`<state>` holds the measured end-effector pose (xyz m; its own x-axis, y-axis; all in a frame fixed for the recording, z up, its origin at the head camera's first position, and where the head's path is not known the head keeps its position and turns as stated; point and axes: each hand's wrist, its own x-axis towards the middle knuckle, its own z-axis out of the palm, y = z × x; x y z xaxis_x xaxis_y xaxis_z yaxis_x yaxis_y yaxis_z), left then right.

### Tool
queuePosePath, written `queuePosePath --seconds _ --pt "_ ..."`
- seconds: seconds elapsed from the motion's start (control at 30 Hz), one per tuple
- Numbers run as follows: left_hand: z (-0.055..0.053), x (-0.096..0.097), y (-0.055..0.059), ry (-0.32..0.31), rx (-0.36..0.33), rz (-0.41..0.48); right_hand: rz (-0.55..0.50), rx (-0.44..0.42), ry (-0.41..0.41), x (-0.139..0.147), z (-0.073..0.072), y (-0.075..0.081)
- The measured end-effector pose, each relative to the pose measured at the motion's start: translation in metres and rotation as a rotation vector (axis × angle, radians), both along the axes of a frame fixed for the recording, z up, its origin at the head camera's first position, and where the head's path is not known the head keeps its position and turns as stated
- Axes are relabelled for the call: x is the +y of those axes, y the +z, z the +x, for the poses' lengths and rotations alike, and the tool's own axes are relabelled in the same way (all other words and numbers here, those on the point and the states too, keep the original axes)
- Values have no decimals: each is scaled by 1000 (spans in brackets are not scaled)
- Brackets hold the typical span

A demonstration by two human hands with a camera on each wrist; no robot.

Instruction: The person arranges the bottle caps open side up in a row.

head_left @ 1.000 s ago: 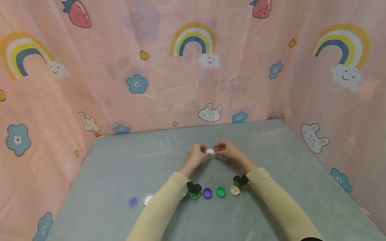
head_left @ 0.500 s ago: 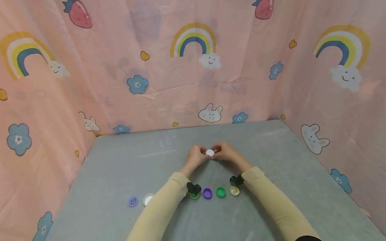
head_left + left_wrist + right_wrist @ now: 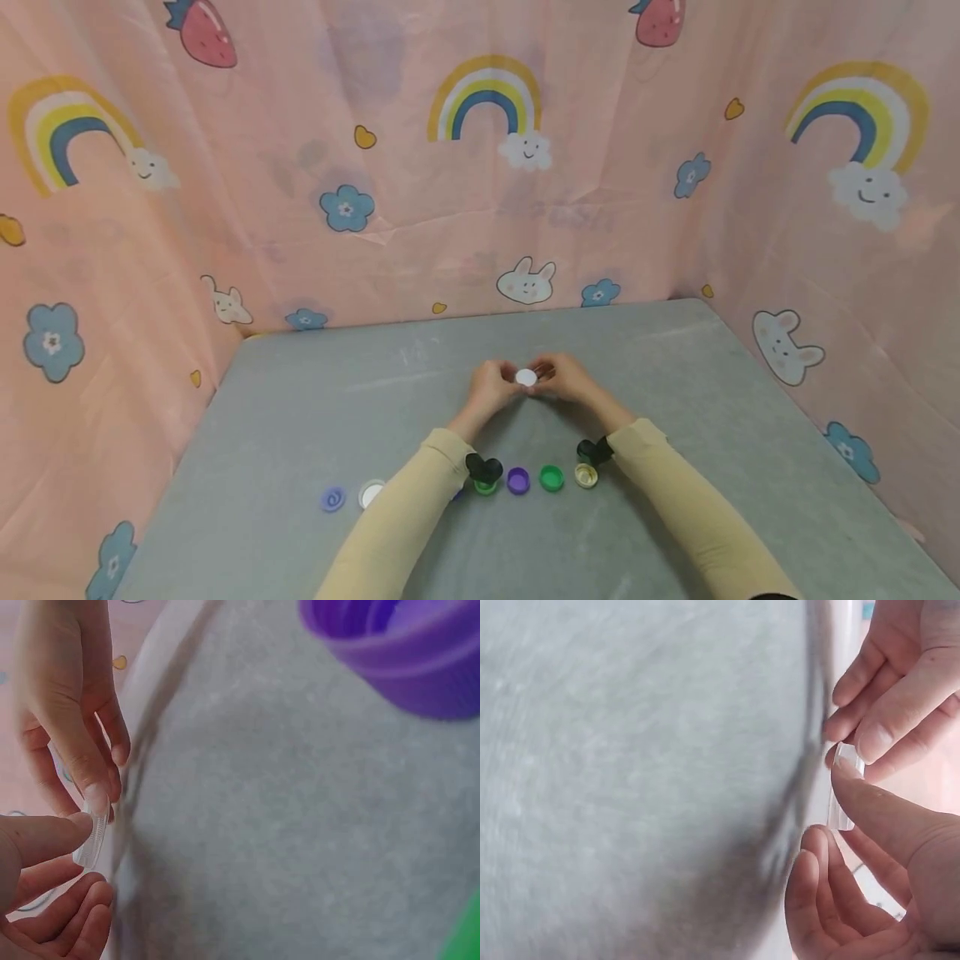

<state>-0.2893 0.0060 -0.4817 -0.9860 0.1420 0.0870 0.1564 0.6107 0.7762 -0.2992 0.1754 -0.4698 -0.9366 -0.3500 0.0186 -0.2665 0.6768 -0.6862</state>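
A white bottle cap (image 3: 527, 377) with a ridged side is held above the table between both hands. In the head view, my left hand (image 3: 491, 392) pinches its left edge and my right hand (image 3: 568, 382) its right edge. The left wrist view shows the left thumb (image 3: 56, 836) on the cap, with the right thumb pressing from above. From the right wrist, the right thumb (image 3: 885, 806) lies across the cap's side (image 3: 841, 814), the other fingers curled below.
Nearer the body, caps line up on the grey table (image 3: 360, 400): lavender (image 3: 332, 499), white (image 3: 371, 495), green (image 3: 485, 487), purple (image 3: 518, 481), another green (image 3: 551, 478) and pale yellow (image 3: 586, 476). The left sleeve (image 3: 416, 508) partly hides a blue one. A pink printed curtain (image 3: 420, 267) surrounds the table.
The right hand first drew in toward the left, then shifted slightly back with its fingers a little more spread. The cap's flat face now shows more fully. The row of caps stays put.
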Motion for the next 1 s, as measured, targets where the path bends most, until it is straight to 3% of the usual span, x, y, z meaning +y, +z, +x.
queuePosePath --seconds 0.2,0.5,1.0 --pt "8 1 15 -30 27 64 -23 35 5 3 13 17" --pt "31 3 28 -100 75 97 -34 136 52 13 35 30" --pt "65 17 33 -229 81 47 -26 115 130 44 75 39"
